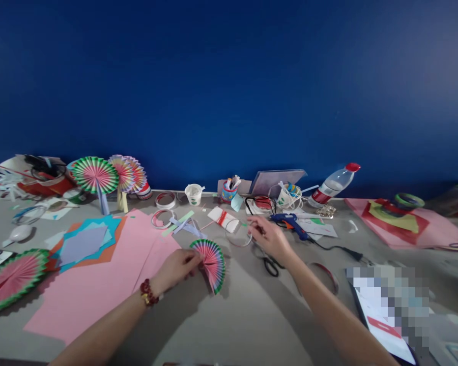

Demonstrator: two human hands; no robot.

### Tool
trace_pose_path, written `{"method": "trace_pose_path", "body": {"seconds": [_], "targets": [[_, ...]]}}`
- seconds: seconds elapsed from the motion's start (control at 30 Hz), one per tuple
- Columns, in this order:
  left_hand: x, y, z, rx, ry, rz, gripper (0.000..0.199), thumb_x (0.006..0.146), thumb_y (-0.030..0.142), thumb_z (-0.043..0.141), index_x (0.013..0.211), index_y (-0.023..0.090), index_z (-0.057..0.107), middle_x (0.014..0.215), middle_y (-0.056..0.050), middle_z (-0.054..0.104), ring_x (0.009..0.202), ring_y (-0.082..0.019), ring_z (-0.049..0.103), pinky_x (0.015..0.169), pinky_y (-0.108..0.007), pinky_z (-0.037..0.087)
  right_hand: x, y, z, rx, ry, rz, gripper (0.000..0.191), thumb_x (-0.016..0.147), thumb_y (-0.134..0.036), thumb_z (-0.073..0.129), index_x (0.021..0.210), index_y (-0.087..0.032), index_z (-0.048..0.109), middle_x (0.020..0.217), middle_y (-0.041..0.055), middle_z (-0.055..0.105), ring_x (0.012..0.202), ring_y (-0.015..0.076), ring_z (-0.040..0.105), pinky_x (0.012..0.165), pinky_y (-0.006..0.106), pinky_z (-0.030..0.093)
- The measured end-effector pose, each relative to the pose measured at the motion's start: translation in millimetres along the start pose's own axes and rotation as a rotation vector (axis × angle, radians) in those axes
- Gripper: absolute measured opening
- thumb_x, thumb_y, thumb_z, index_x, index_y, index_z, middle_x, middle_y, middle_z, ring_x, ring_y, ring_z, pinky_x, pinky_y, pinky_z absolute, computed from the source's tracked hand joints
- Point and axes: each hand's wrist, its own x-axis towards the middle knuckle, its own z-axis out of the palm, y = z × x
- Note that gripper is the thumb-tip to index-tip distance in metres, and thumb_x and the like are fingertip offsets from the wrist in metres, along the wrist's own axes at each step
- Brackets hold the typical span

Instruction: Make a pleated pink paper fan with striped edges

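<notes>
My left hand (181, 269), with a beaded bracelet at the wrist, pinches the left edge of a half-open pleated paper fan (212, 262), pink and purple with a green rim. Right of the fan, my right hand (269, 236) is over the table with its fingers curled; what they hold, if anything, is too small to make out. Near its fingertips lie a loop of thin tape (238, 243) and a white packet with a red band (224, 219). Black-handled scissors (270, 267) lie just below the right hand, and a blue glue gun (292, 223) is beyond it.
Pink sheets (95, 290) and stacked coloured paper (86, 244) cover the left side. Finished round fans (95, 175) stand at the back left. A bottle (334, 185) leans at the back right. A tablet (383, 320) lies at the front right.
</notes>
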Motion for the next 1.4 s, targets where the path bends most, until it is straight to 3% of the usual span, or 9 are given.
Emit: {"method": "trace_pose_path", "body": {"seconds": [0.1, 0.17, 0.3, 0.4, 0.5, 0.67, 0.9, 1.27, 1.4], "targets": [[-13.3, 11.6, -8.8, 0.279, 0.175, 0.148, 0.051, 0.089, 0.051, 0.057, 0.049, 0.020, 0.055, 0.045, 0.000, 0.052, 0.045, -0.014, 0.050, 0.051, -0.024, 0.035, -26.0, -9.1, 20.2, 0.179, -0.085, 0.096, 0.027, 0.092, -0.033, 0.049, 0.114, -0.021, 0.059, 0.076, -0.0011, 0.065, 0.059, 0.0138, 0.061, 0.058, 0.024, 0.048], [-23.1, 27.5, -9.7, 0.360, 0.279, 0.288, 0.034, 0.091, 0.043, 0.058, 0.066, 0.021, 0.064, 0.063, -0.002, 0.063, 0.058, -0.016, 0.057, 0.059, -0.025, 0.042, -35.2, -13.2, 31.6, 0.319, -0.090, 0.187, 0.027, 0.090, -0.034, 0.052, 0.112, -0.020, 0.059, 0.071, -0.0026, 0.064, 0.054, 0.0128, 0.060, 0.055, 0.024, 0.048], [-34.9, 64.6, 1.6, 0.349, 0.144, 0.506, 0.026, 0.093, 0.035, 0.057, 0.113, 0.023, 0.068, 0.127, -0.010, 0.063, 0.114, -0.025, 0.059, 0.097, -0.035, 0.046, -40.8, -22.6, 50.7, 0.556, -0.114, 0.334, 0.028, 0.084, -0.036, 0.059, 0.106, -0.019, 0.059, 0.062, -0.0048, 0.062, 0.047, 0.0121, 0.057, 0.049, 0.023, 0.047], [-38.0, 77.7, 12.1, 0.345, 0.000, 0.530, 0.026, 0.097, 0.032, 0.050, 0.112, 0.024, 0.070, 0.118, -0.010, 0.068, 0.106, -0.026, 0.062, 0.095, -0.037, 0.046, -47.0, -31.9, 58.1, 0.640, -0.151, 0.394, 0.031, 0.085, -0.041, 0.059, 0.107, -0.019, 0.061, 0.061, -0.0042, 0.062, 0.045, 0.0121, 0.055, 0.047, 0.024, 0.047], [-44.8, 73.3, 18.4, 0.243, -0.055, 0.512, 0.026, 0.098, 0.033, 0.049, 0.096, 0.021, 0.071, 0.093, -0.008, 0.071, 0.089, -0.023, 0.064, 0.085, -0.034, 0.048, -63.8, -44.4, 56.1, 0.489, -0.148, 0.279, 0.030, 0.090, -0.044, 0.056, 0.103, -0.020, 0.068, 0.071, 0.0013, 0.065, 0.056, 0.0148, 0.059, 0.054, 0.026, 0.050], [-60.4, 49.9, 29.0, -0.041, -0.032, 0.376, 0.023, 0.094, 0.035, 0.056, 0.083, 0.019, 0.068, 0.080, -0.005, 0.068, 0.077, -0.019, 0.061, 0.073, -0.029, 0.048, -101.6, -66.1, 51.9, 0.363, -0.239, -0.150, 0.028, 0.095, -0.045, 0.055, 0.102, -0.024, 0.070, 0.104, 0.0081, 0.065, 0.101, 0.0226, 0.061, 0.089, 0.036, 0.050], [-61.7, 45.3, 49.8, -0.238, 0.220, 0.278, 0.015, 0.092, 0.029, 0.059, 0.102, 0.019, 0.064, 0.112, -0.011, 0.065, 0.102, -0.022, 0.062, 0.084, -0.031, 0.052, -106.6, -74.0, 63.9, 0.301, -0.134, -0.209, 0.016, 0.096, -0.031, 0.054, 0.084, -0.024, 0.061, 0.073, 0.0005, 0.063, 0.076, 0.0181, 0.061, 0.098, 0.039, 0.047], [-65.5, 53.2, 61.4, -0.046, 0.348, 0.475, 0.013, 0.094, 0.016, 0.057, 0.105, 0.021, 0.060, 0.100, -0.004, 0.066, 0.096, -0.016, 0.063, 0.088, -0.029, 0.050, -101.9, -71.5, 70.2, 0.064, 0.074, -0.424, 0.007, 0.092, -0.019, 0.059, 0.096, -0.021, 0.064, 0.077, 0.0009, 0.069, 0.071, 0.0161, 0.062, 0.101, 0.048, 0.048], [-63.3, 55.9, 64.8, -0.072, 0.383, 0.454, 0.009, 0.093, 0.015, 0.058, 0.101, 0.020, 0.060, 0.097, -0.003, 0.066, 0.094, -0.015, 0.063, 0.087, -0.027, 0.049, -102.8, -72.4, 74.4, -0.024, 0.150, -0.456, 0.010, 0.089, -0.015, 0.062, 0.097, -0.021, 0.064, 0.075, 0.0004, 0.069, 0.068, 0.0151, 0.060, 0.101, 0.050, 0.048]]}}
